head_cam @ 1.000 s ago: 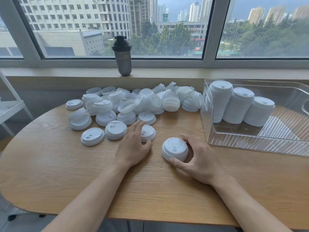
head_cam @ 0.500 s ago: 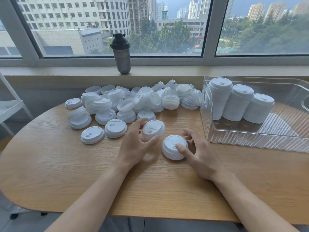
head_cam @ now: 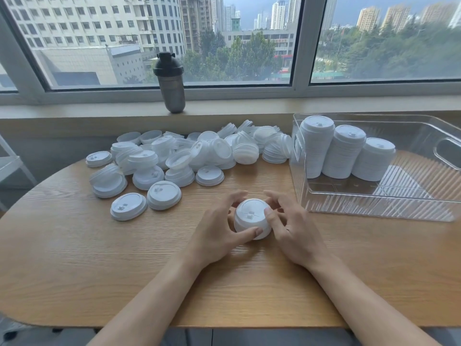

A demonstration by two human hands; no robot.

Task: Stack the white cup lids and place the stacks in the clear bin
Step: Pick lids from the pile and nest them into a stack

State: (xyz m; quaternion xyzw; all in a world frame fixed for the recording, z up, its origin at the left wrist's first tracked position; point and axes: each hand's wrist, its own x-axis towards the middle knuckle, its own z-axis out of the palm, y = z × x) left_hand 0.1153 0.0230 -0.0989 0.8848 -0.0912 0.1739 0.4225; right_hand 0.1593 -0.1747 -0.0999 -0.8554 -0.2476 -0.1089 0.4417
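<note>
While curled fingers [head_cam: 270,217] of both hands pinch a short lid stack [head_cam: 252,218] mid-table, left hand [head_cam: 219,231] and right hand [head_cam: 291,233] flank it; 3 tall stacks [head_cam: 344,156] stand in the clear bin [head_cam: 374,203] at the right edge.

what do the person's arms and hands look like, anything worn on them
Both forearms are bare as far as the frame shows: no sleeves, watch, bracelets or gloves. The left hand and right hand show no rings that I can make out, and the nails are short and unpainted.
</note>
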